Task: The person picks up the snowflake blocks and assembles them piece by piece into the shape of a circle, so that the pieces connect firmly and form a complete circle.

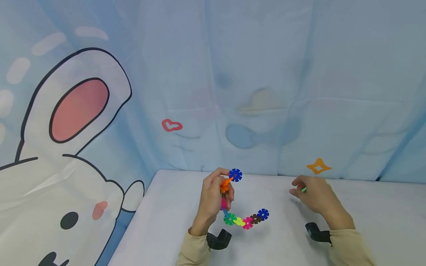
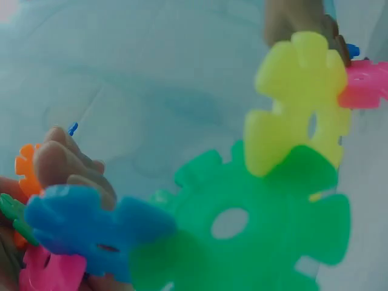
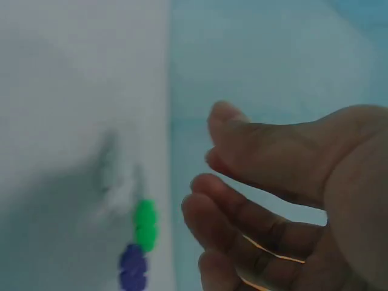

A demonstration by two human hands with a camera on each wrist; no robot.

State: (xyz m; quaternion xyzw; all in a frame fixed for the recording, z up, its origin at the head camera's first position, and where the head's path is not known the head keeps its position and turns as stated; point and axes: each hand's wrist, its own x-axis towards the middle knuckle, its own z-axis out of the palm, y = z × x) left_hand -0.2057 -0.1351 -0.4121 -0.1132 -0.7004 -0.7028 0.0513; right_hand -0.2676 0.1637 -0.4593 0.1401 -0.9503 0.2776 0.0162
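Note:
My left hand (image 1: 210, 197) grips a chain of notched plastic snowflake discs. An orange disc (image 1: 225, 187) sits at its fingers, with a dark blue disc (image 1: 235, 175) at the top end by the index fingertip. Below the hand the chain curves rightward through a green disc (image 1: 230, 219), a yellow disc (image 2: 303, 91) and a pink disc (image 1: 247, 223) to another dark blue disc (image 1: 263, 214). My right hand (image 1: 316, 195) hovers over the table's right part, thumb and fingers apart with nothing between them. Beyond the fingers lie a light green disc (image 3: 145, 224) and a purple disc (image 3: 133, 268).
The white table (image 1: 283, 244) ends at a pale blue printed curtain (image 1: 253, 74) behind it. A large rabbit print (image 1: 66, 192) covers the cloth at left. Black wrist mounts (image 1: 219, 240) stick out beside both sleeves. A clear, glinting piece (image 3: 115, 182) lies near the green disc.

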